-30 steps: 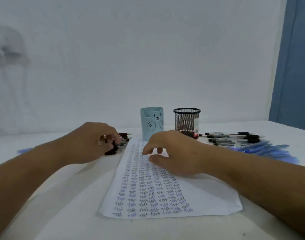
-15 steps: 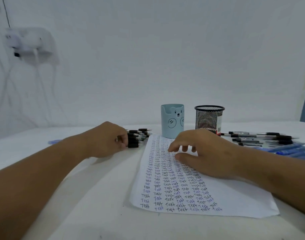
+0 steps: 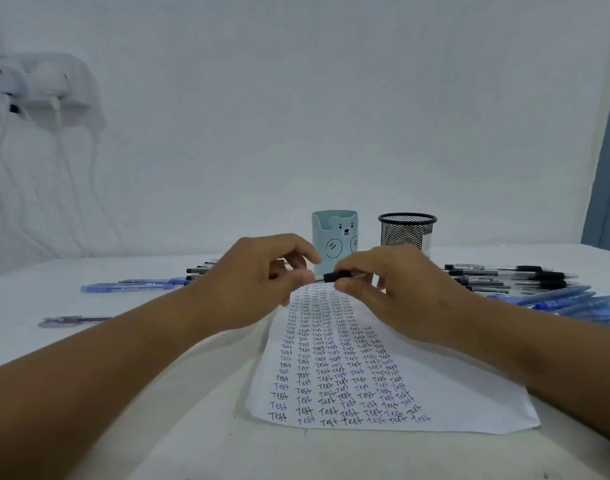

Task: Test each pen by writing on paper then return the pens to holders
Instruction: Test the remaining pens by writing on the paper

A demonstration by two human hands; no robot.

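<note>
Head view: both hands raised together above the far end of the paper (image 3: 383,386), sharing one pen (image 3: 336,276). Left hand (image 3: 258,282) curled, fingertips pinching the pen's left end. Right hand (image 3: 397,289) curled as well, thumb and fingers gripping the black part of the barrel and the clear section beyond it. Pen lying roughly level between the two hands, lifted clear of the paper, directly in front of the bear holder (image 3: 334,242).

Paper flat on the white table (image 3: 158,410), covered nearly top to bottom with columns of the word "Test" in black and blue ink, right margin blank. Bear holder pale blue, upright, just beyond the paper's far edge. Mesh holder (image 3: 406,232) black, upright, just to the right of the bear holder, the two apart. Whether either holds pens cannot be told from this angle.

Left of the paper: black-capped pens (image 3: 198,271) partly hidden behind the left hand, blue pens (image 3: 130,286) further left, and one blurred purplish pen (image 3: 71,321) alone, nearer the table's front. Right of the paper: a row of black-and-clear pens (image 3: 511,276) lying sideways, with a heap of blue pens (image 3: 573,301) just in front of them.

Behind the table, a white wall with a socket box (image 3: 40,81) and hanging cables at upper left; a blue curtain (image 3: 608,168) at the right edge.
</note>
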